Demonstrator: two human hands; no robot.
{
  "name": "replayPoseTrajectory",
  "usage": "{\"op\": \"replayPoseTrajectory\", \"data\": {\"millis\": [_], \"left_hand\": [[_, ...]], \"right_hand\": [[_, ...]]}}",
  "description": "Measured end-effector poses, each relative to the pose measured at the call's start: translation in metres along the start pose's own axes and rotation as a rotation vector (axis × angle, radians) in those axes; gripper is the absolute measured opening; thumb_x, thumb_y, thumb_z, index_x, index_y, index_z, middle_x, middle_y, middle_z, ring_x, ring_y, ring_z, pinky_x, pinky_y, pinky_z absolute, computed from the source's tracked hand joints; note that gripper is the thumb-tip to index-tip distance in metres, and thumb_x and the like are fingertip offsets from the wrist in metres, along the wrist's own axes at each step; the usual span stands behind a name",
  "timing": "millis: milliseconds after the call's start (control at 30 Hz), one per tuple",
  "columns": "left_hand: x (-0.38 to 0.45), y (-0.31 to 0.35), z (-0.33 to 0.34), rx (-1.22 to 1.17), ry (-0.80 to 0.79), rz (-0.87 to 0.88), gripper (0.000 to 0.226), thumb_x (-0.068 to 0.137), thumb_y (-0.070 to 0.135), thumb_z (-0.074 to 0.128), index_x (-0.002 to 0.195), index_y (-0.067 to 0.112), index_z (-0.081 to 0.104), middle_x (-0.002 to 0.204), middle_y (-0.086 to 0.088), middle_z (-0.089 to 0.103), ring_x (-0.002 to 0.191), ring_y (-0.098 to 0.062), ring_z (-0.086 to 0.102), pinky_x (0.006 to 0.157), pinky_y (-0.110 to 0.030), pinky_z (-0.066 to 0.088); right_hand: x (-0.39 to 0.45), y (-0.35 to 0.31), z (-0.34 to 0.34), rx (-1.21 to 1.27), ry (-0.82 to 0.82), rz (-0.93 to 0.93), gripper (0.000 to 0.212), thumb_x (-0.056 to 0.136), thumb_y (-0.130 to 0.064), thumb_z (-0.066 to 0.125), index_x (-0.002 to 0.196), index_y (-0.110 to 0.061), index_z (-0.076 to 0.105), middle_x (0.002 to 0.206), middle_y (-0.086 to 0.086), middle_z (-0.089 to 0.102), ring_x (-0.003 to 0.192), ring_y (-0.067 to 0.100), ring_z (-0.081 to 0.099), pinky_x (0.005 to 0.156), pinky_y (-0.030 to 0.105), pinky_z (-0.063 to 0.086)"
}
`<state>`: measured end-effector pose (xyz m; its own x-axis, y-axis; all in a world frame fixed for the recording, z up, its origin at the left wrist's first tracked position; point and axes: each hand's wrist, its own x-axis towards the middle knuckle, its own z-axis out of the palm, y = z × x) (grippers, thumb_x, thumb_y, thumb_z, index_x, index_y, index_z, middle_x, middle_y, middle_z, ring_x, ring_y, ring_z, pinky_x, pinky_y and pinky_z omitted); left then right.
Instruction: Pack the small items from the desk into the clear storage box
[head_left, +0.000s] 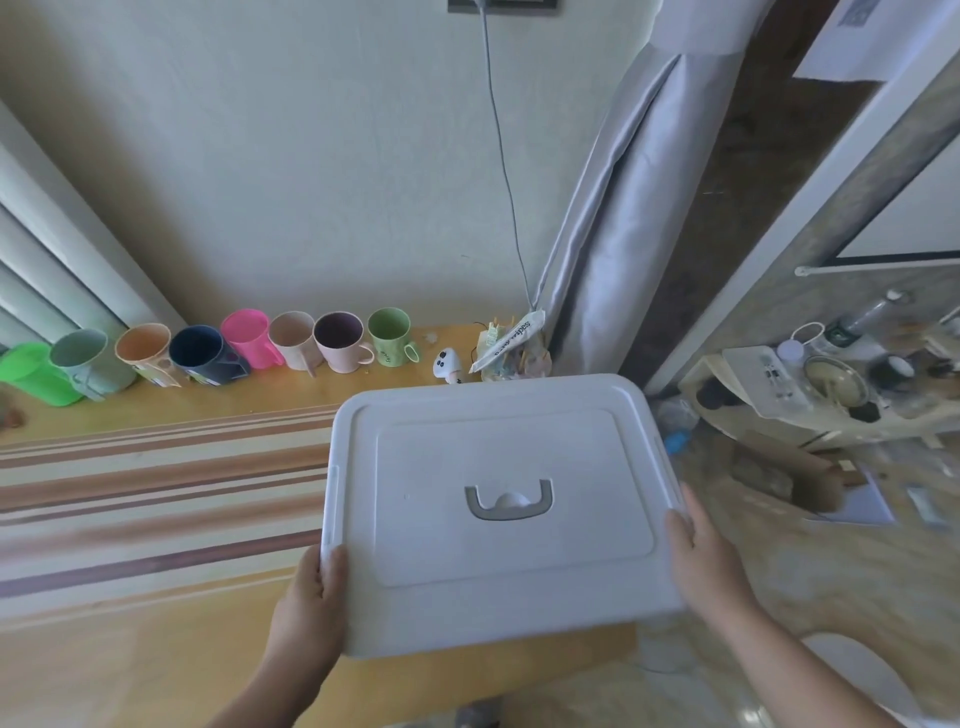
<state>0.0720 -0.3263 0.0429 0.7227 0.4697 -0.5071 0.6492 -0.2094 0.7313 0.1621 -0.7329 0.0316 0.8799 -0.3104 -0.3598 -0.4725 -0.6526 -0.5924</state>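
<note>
The desk was wide and yellow, with a striped cloth lying left of the box. The box, closed by its white lid with a grey handle, was over the right end of the desk. The left hand grasped the box at its near left edge, thumb on the lid. The right hand held the right edge, fingers curled along the rim. Behind the box, along the wall, stood a row of cups. Just behind the box were a wipes packet and a small white figure.
</note>
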Motion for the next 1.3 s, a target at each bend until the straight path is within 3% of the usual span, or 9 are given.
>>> {"op": "replayPoseTrajectory", "data": {"millis": [200, 367, 500, 667, 767, 867, 1067, 1200, 1300], "left_hand": [[0.023, 0.009, -0.003, 0.014, 0.081, 0.035, 0.029, 0.105, 0.043, 0.040, 0.098, 0.023, 0.060, 0.090, -0.011, 0.067, 0.079, -0.029, 0.060, 0.061, -0.037, 0.043], [0.049, 0.016, -0.016, 0.033, 0.108, 0.082, 0.033, 0.106, 0.045, 0.041, 0.095, 0.021, 0.061, 0.090, -0.011, 0.066, 0.078, -0.028, 0.059, 0.062, -0.037, 0.042], [0.051, 0.017, -0.016, 0.064, 0.115, 0.072, 0.035, 0.106, 0.047, 0.038, 0.105, 0.021, 0.060, 0.093, -0.008, 0.065, 0.082, -0.028, 0.059, 0.062, -0.036, 0.044], [0.048, 0.016, -0.018, 0.091, 0.078, 0.066, 0.037, 0.106, 0.050, 0.034, 0.110, 0.021, 0.057, 0.094, -0.008, 0.063, 0.082, -0.028, 0.059, 0.062, -0.037, 0.045], [0.042, 0.008, -0.024, 0.096, 0.006, 0.063, 0.034, 0.106, 0.051, 0.032, 0.111, 0.025, 0.053, 0.098, -0.011, 0.063, 0.082, -0.030, 0.060, 0.059, -0.038, 0.050], [0.027, -0.007, -0.031, 0.078, 0.001, 0.061, 0.034, 0.106, 0.049, 0.032, 0.106, 0.022, 0.053, 0.094, -0.014, 0.061, 0.075, -0.030, 0.055, 0.055, -0.035, 0.047], [0.027, -0.011, -0.041, 0.140, -0.054, 0.079, 0.033, 0.106, 0.050, 0.031, 0.115, 0.024, 0.050, 0.099, -0.014, 0.063, 0.077, -0.032, 0.058, 0.054, -0.035, 0.047], [0.023, -0.015, -0.056, 0.062, -0.114, 0.051, 0.031, 0.106, 0.050, 0.038, 0.114, 0.028, 0.058, 0.093, -0.010, 0.061, 0.069, -0.028, 0.053, 0.055, -0.034, 0.045], [0.006, -0.048, -0.062, 0.058, -0.243, 0.050, 0.036, 0.107, 0.047, 0.036, 0.124, 0.025, 0.060, 0.083, -0.009, 0.059, 0.062, -0.021, 0.058, 0.059, -0.035, 0.048]], "right_hand": [[0.014, -0.023, 0.010, 0.003, 0.040, -0.002, 0.055, 0.108, -0.041, 0.041, 0.162, -0.040, 0.034, 0.155, 0.005, 0.056, 0.135, 0.037, 0.056, 0.102, 0.043, 0.046], [0.020, -0.045, 0.024, -0.028, -0.003, -0.013, 0.056, 0.109, -0.043, 0.033, 0.164, -0.044, 0.026, 0.153, 0.007, 0.057, 0.125, 0.038, 0.060, 0.086, 0.041, 0.045], [0.022, -0.041, 0.025, -0.031, -0.028, -0.024, 0.057, 0.108, -0.049, 0.027, 0.164, -0.046, 0.020, 0.153, 0.007, 0.056, 0.125, 0.039, 0.059, 0.094, 0.047, 0.051], [0.019, -0.041, 0.025, -0.006, -0.050, -0.019, 0.058, 0.107, -0.053, 0.027, 0.164, -0.045, 0.019, 0.154, 0.009, 0.054, 0.125, 0.039, 0.059, 0.092, 0.045, 0.049], [0.026, -0.040, 0.017, 0.073, -0.189, -0.022, 0.056, 0.101, -0.061, 0.025, 0.156, -0.057, 0.018, 0.146, 0.007, 0.057, 0.115, 0.033, 0.061, 0.096, 0.053, 0.054], [0.026, -0.042, 0.011, 0.115, -0.359, -0.057, 0.048, 0.109, -0.055, 0.030, 0.152, -0.067, 0.012, 0.150, -0.002, 0.051, 0.121, 0.026, 0.059, 0.102, 0.056, 0.053], [0.050, -0.017, 0.020, 0.004, -0.338, -0.064, 0.059, 0.098, -0.071, 0.028, 0.149, -0.071, -0.001, 0.159, 0.001, 0.043, 0.121, 0.031, 0.059, 0.100, 0.060, 0.053], [0.008, -0.071, -0.015, -0.152, -0.373, -0.110, 0.068, 0.105, -0.054, 0.046, 0.163, -0.049, 0.011, 0.147, 0.004, 0.048, 0.113, 0.019, 0.059, 0.093, 0.043, 0.053], [-0.012, -0.118, -0.051, -0.081, -0.236, -0.283, 0.049, 0.107, -0.034, 0.056, 0.155, -0.036, 0.045, 0.147, 0.001, 0.051, 0.120, 0.017, 0.055, 0.092, 0.037, 0.046]]}}
